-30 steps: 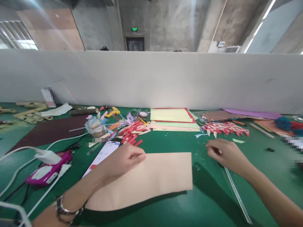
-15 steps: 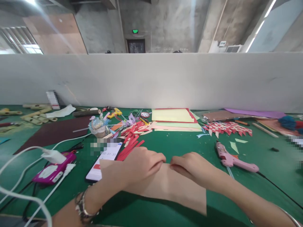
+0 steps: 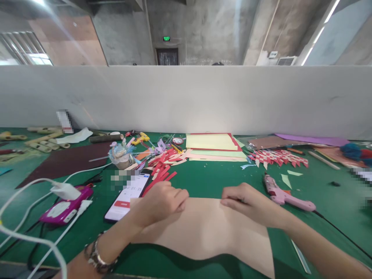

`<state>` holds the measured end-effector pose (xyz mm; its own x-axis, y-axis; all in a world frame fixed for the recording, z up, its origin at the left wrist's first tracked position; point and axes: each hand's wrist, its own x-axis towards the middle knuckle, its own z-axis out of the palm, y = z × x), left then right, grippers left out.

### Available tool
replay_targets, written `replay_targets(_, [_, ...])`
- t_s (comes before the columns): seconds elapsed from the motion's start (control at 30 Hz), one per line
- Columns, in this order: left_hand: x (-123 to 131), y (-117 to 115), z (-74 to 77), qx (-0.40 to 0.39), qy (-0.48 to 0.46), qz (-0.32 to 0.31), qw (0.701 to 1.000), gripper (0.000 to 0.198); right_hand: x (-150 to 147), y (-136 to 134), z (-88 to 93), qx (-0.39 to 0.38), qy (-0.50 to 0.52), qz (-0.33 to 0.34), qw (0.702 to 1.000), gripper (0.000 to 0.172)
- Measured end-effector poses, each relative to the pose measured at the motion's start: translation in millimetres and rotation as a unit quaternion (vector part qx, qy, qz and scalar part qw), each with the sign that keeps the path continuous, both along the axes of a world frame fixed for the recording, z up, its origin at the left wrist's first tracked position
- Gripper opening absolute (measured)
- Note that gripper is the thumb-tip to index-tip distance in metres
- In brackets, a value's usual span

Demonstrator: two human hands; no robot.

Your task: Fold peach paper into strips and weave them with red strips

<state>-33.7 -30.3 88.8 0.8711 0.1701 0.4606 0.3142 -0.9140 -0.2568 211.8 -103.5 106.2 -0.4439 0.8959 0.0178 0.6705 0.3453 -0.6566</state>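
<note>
A peach-coloured paper sheet (image 3: pixel 209 228) lies on the green table (image 3: pixel 203 180) right in front of me. My left hand (image 3: pixel 159 201) rests on the sheet's far edge at the left, fingers curled and pressed onto the paper. My right hand (image 3: pixel 247 199) presses the same far edge further right, fingers bent together. The two hands are apart, with bare paper edge between them. A pink glue gun (image 3: pixel 283 193) lies just right of my right hand.
A phone (image 3: pixel 128 193) showing a timer lies left of my left hand, beside red paper strips (image 3: pixel 161 168). A purple device (image 3: pixel 65 207) with white cables sits at the left. Stacked coloured sheets (image 3: pixel 212 145), a red-and-white woven piece (image 3: pixel 277 158), a ruler (image 3: pixel 300 259) and a white partition wall (image 3: pixel 186 99) lie beyond.
My hands, together at the middle of the paper's far edge half a second ago, have slid apart along it. A second ago my right hand was off the paper, at the right.
</note>
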Motion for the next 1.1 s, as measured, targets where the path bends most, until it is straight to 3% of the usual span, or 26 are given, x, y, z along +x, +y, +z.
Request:
replay_targets(0.2, [-54,20,-5.5,0.074,0.032,0.091,0.993,0.026,32,-7,3.2,-0.022,-0.032,-0.045,0.998,0.038])
replay_targets(0.37, [-85,35,1.1,0.083,0.052,0.18,0.979,0.029,50,-14,3.2,-0.015,-0.049,-0.067,0.996,0.038])
replay_targets(0.47, [-77,29,6.9,-0.046,0.006,0.222,0.974,0.028,51,-11,1.5,-0.032,-0.04,-0.056,0.997,0.04])
replay_targets(0.57, [-53,14,4.6,-0.215,0.0,0.198,0.956,0.021,48,2,-9.5,-0.042,-0.058,-0.018,0.997,0.043])
replay_targets(0.67, [-30,0,-10.6,-0.3,0.096,0.129,0.94,0.051,48,21,-32.6,-0.027,-0.11,0.006,0.994,0.04])
replay_targets(0.77, [-17,-5,-30.9,-0.336,0.2,0.115,0.913,0.084,48,32,-57.3,-0.001,-0.195,0.012,0.981,0.035])
replay_targets(0.9, [-16,-2,-45.9,-0.367,0.276,0.155,0.875,0.091,39,24,-72.6,0.123,-0.251,-0.056,0.958,0.028])
replay_targets(0.97, [-17,-1,-47.4,-0.363,0.276,0.156,0.876,0.087,32,12,-73.0,0.124,-0.227,-0.044,0.965,0.047])
replay_targets(1.1, [-20,0,-47.5,-0.338,0.263,0.134,0.894,0.074,22,-12,-70.6,0.004,-0.185,0.052,0.981,0.083])
